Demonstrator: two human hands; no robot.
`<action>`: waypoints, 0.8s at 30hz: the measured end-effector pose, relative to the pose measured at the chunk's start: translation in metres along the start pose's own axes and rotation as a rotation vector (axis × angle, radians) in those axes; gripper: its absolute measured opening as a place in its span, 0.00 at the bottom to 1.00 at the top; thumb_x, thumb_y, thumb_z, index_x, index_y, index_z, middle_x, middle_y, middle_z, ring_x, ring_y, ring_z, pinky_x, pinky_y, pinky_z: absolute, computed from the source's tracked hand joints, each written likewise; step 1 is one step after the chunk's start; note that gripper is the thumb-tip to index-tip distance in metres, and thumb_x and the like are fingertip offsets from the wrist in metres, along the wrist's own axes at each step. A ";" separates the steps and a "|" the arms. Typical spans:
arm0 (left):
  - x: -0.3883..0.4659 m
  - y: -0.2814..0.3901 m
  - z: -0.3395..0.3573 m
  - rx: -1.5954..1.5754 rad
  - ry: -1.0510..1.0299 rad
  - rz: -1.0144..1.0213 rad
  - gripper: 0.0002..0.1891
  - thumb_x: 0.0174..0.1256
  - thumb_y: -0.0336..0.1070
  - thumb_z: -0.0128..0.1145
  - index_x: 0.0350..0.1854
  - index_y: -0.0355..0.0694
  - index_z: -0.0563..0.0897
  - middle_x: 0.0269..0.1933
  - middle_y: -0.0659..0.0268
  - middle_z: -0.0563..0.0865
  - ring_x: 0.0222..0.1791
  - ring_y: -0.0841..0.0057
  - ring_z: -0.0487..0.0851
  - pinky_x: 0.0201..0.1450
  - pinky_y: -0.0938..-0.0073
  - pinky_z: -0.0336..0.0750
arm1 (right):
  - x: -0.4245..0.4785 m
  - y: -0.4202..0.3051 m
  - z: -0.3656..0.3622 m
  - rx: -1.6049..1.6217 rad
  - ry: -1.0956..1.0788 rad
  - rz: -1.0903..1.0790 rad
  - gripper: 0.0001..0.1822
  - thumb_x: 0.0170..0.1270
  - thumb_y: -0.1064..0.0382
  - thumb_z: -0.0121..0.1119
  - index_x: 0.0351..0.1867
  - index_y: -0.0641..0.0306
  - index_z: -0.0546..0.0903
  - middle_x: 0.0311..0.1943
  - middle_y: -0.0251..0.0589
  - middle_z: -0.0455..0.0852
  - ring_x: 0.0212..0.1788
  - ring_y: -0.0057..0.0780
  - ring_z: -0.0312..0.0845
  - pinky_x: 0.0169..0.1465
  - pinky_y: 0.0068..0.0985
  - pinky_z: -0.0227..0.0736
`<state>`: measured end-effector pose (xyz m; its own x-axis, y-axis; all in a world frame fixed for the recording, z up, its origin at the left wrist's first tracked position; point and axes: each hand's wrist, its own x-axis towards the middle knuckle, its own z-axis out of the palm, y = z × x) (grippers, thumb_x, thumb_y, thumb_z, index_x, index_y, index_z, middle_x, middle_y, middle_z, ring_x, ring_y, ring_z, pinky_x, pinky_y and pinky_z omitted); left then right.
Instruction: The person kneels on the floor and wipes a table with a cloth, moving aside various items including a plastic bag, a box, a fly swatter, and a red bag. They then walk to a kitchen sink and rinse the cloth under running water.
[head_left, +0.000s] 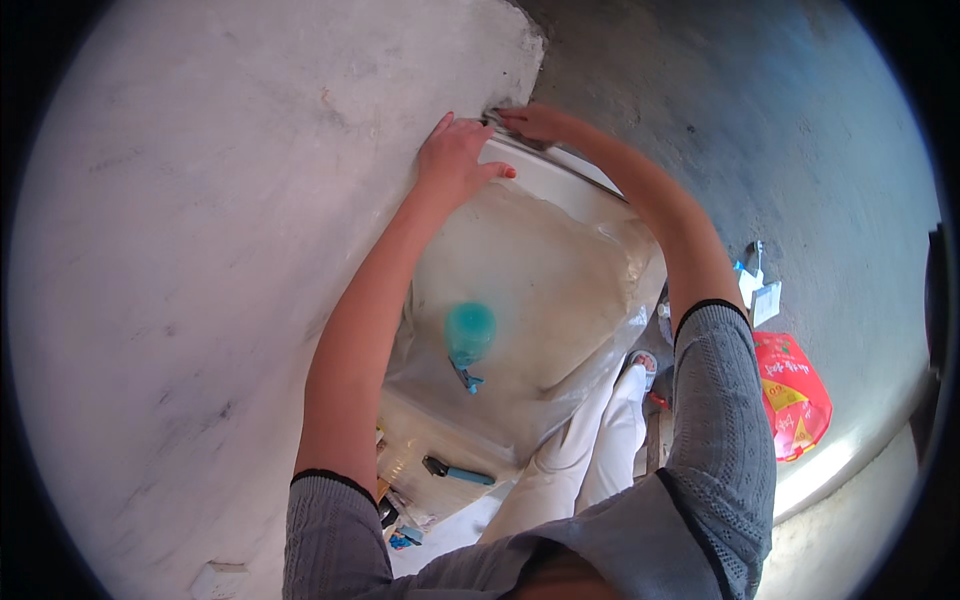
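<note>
My left hand (457, 156) rests with fingers apart at the far corner of a white-topped piece of furniture (536, 174), against the pale wall. Just right of it, my right hand (541, 124) presses what looks like a grey cloth (496, 116) along the far edge; blur and the fingers hide most of it. Clear plastic sheeting (525, 255) covers most of the top, leaving a white strip bare by the edge. On the sheeting, between my forearms, stands a teal spray bottle (470, 334) with a blue trigger head.
The stained wall (210, 225) runs close along my left arm. A blue-handled tool with a black head (459, 472) lies on the nearer covered surface. On the concrete floor (720, 150) at right are a red printed bag (795, 397) and a small white box (766, 303). A wall socket (220, 580) sits lower left.
</note>
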<state>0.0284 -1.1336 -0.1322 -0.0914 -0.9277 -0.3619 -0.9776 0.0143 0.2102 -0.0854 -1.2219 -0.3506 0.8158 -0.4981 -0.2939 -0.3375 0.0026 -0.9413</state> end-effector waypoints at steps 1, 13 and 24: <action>-0.004 -0.003 0.000 0.019 0.024 0.001 0.32 0.47 0.58 0.66 0.50 0.38 0.80 0.54 0.60 0.81 0.57 0.68 0.75 0.72 0.63 0.56 | 0.000 0.011 0.001 0.001 -0.124 0.106 0.16 0.67 0.49 0.50 0.46 0.54 0.82 0.26 0.33 0.80 0.28 0.20 0.72 0.33 0.24 0.69; -0.003 -0.004 0.008 0.029 0.049 0.013 0.33 0.45 0.58 0.67 0.50 0.38 0.80 0.53 0.59 0.81 0.58 0.69 0.75 0.72 0.65 0.56 | -0.204 0.130 -0.104 -0.876 -0.479 0.241 0.14 0.64 0.55 0.49 0.40 0.58 0.84 0.36 0.47 0.85 0.36 0.38 0.83 0.41 0.32 0.75; -0.003 0.004 0.002 0.023 0.016 -0.045 0.41 0.49 0.57 0.65 0.62 0.36 0.70 0.56 0.52 0.78 0.59 0.60 0.73 0.71 0.61 0.56 | -0.033 -0.063 -0.013 -0.030 -0.160 0.024 0.20 0.67 0.51 0.49 0.54 0.58 0.79 0.49 0.46 0.83 0.49 0.41 0.79 0.53 0.36 0.72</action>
<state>0.0246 -1.1296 -0.1325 -0.0447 -0.9335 -0.3557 -0.9848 -0.0187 0.1727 -0.0974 -1.2165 -0.2794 0.8709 -0.3538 -0.3412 -0.3698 -0.0144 -0.9290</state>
